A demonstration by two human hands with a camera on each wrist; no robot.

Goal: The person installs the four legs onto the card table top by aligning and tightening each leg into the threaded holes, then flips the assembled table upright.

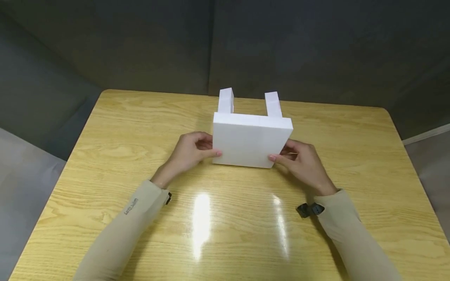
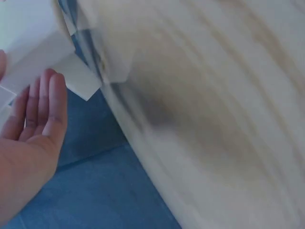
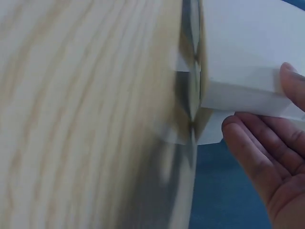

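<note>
Standing on the tabletop point(image 1: 105, 164), near its middle: a foam block point(image 1: 250, 140), with two legs point(image 1: 225, 100) sticking up behind its far edge. Flanking the block: left hand point(image 1: 190, 151) touching its left side, right hand point(image 1: 303, 164) touching its right side.

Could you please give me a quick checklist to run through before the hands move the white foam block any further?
1. Left hand on the foam block: ok, thumb on the front face, fingers behind the left edge.
2. Right hand on the block: ok, thumb at the lower right corner.
3. Block upright: ok, lower edge on the table, slightly tilted.
4. Two legs at the back intact: ok, both show.
5. Grip firmness: cannot tell, wrist views blurred.
6. Space around the block: ok, nothing else stands nearby.
</note>
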